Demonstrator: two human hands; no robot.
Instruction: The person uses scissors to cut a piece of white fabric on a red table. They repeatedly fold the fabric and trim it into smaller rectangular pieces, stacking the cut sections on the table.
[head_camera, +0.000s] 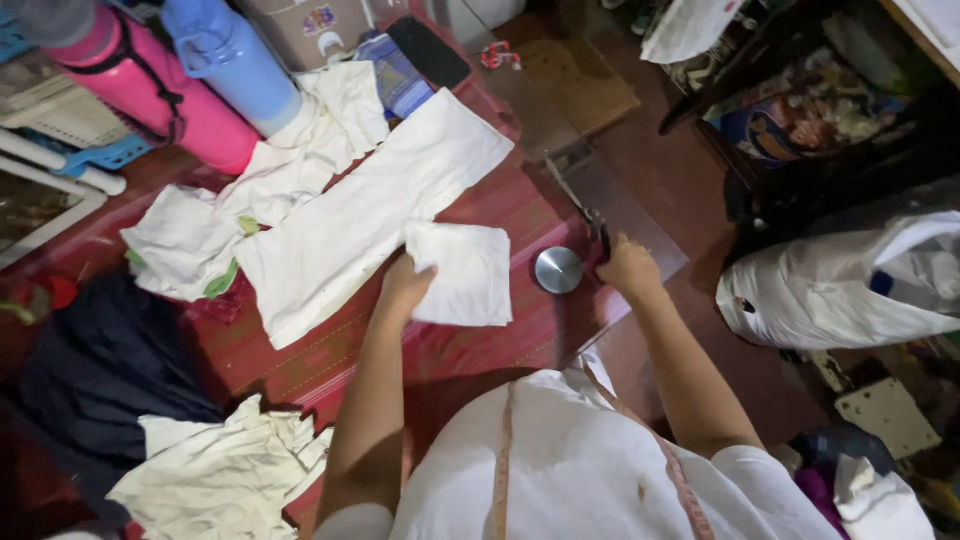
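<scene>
Left hand (403, 287) pinches a folded white cloth piece (462, 272); right hand (627, 266), at three o'clock, grips scissors (585, 212) (cutting underway; next needs alignment).

I see bare red counter (480, 350) near me, between my two arms, open for passing. Far of that, the long white cloth (350, 225) and small folded white piece (465, 275) cover the middle. A round metal weight (558, 270) and scissors (585, 215) crowd the right edge. Pink bottle (150, 90) and blue bottle (235, 60) block the far left; dark fabric (95, 370) and cream cloth (225, 480) fill near left.
</scene>
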